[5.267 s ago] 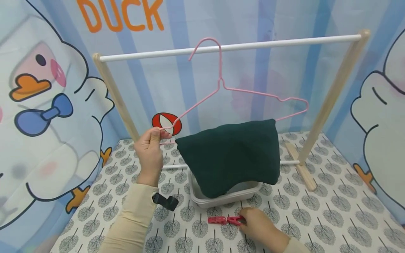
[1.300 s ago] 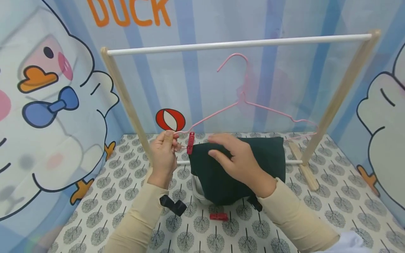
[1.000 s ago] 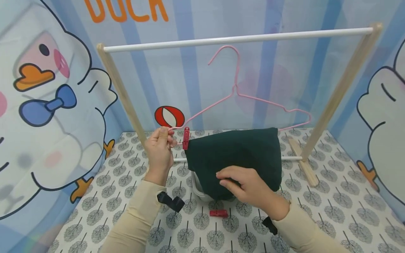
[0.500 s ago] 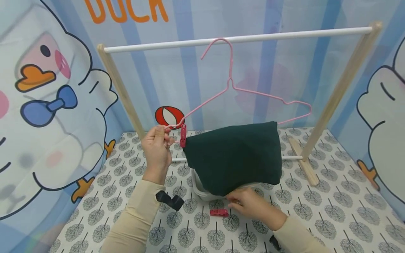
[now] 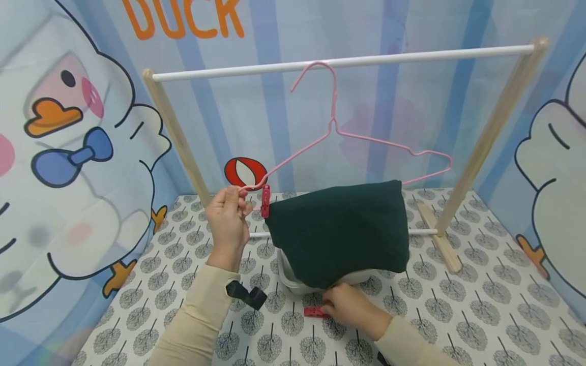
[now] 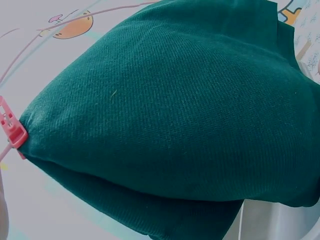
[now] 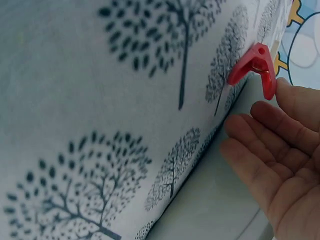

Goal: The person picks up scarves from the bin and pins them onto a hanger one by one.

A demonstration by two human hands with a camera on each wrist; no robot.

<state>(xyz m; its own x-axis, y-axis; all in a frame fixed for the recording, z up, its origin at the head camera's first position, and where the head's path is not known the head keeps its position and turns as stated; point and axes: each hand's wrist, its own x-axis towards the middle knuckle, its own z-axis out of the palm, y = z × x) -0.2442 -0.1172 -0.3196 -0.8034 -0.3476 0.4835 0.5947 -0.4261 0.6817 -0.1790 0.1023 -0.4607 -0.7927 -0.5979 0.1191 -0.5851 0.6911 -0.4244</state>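
Observation:
My left hand (image 5: 227,218) holds the left end of a pink wire hanger (image 5: 332,122). A dark green cloth (image 5: 339,231) is draped over the hanger's lower bar. At the cloth's upper left corner, a red clothespin (image 5: 265,201) is clipped to it, also seen in the left wrist view as a red clothespin (image 6: 14,127). Down on the table, my right hand (image 5: 350,304) is at a second red clothespin (image 5: 316,311). In the right wrist view the thumb touches one handle of that clothespin (image 7: 256,67), with the other fingers loosely bent and apart from it.
Behind the cloth stands a rack with a white top rod (image 5: 412,57) and wooden posts (image 5: 490,137). A white plastic tub (image 5: 293,284) sits partly hidden under the cloth. The table cover (image 5: 270,345) has a tree print.
A clothespin now grips the cloth's left corner; earlier two lay on the table. My right hand has moved from the cloth down to the remaining clothespin. My left hand keeps holding the hanger.

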